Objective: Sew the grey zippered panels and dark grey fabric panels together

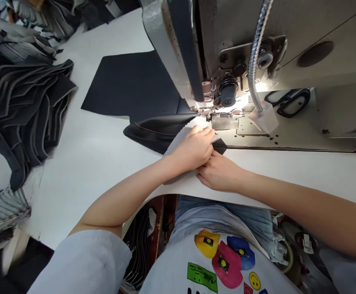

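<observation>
My left hand (193,149) pinches a white sheet with a scalloped edge (184,136), which lies on a black stitched fabric piece (153,132) with a fine orange seam. The sheet's far end reaches under the presser foot (207,114) of the sewing machine (226,49). My right hand (219,173) lies just below my left, its fingertips against the work's near edge beside a small black fabric corner (220,146). Behind the work, a flat black fabric panel (131,85) rests on the white table (82,171).
Stacks of dark layered fabric pieces (21,106) lie at the table's left side. Black-handled scissors (288,102) rest on the machine bed right of the needle, below a flexible metal lamp arm (255,61). More dark pieces (138,245) sit below the table edge.
</observation>
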